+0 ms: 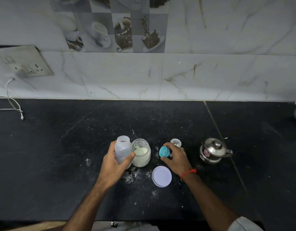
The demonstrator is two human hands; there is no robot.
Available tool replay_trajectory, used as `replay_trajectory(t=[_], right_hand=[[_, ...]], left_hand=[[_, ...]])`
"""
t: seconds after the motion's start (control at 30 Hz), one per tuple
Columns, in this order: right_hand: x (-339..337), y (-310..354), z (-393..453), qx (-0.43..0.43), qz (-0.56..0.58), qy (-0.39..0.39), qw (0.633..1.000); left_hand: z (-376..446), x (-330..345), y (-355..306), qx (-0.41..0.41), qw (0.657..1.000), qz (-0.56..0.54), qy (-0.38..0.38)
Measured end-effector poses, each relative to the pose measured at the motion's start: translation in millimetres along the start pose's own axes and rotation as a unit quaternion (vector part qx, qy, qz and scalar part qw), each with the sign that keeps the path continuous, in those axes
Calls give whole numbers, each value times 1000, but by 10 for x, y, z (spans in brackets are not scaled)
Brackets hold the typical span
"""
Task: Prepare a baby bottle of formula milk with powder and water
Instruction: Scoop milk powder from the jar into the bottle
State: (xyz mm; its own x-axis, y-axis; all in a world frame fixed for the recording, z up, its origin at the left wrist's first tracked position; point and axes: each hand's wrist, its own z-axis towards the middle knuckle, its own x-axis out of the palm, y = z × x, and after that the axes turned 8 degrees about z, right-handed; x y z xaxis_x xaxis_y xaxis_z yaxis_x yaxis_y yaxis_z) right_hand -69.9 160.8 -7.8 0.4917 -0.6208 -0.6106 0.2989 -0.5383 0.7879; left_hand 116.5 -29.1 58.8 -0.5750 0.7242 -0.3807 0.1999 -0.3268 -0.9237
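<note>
Black counter (60, 155): left hand (113, 164), grip closed round the uncapped bottle (122, 151), steadies it beside the powder jar (141, 153); right hand (176, 157) grips the teal collar (164, 151), probably for recapping.

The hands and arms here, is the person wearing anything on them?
Both hands are bare, no gloves or rings visible. The right hand has a red thread band tied around its wrist, and a pale rolled sleeve shows near that elbow. The left hand and forearm are uncovered.
</note>
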Motion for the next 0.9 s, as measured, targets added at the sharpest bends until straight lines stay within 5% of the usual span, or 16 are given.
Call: replay_trajectory(t=[0.27, 0.5, 0.73, 0.9], right_hand=[[34, -38, -42, -8, -94, 59, 994], [67, 599, -13, -183, -28, -89, 979], [299, 1281, 313, -62, -342, 99, 932], [458, 1427, 462, 4, -396, 172, 902]], left_hand=[[-22, 18, 128, -9, 1000, 14, -3], [-3, 34, 312, -21, 999, 34, -21], [57, 109, 450, -73, 997, -19, -7], [84, 219, 534, -91, 993, -59, 39]])
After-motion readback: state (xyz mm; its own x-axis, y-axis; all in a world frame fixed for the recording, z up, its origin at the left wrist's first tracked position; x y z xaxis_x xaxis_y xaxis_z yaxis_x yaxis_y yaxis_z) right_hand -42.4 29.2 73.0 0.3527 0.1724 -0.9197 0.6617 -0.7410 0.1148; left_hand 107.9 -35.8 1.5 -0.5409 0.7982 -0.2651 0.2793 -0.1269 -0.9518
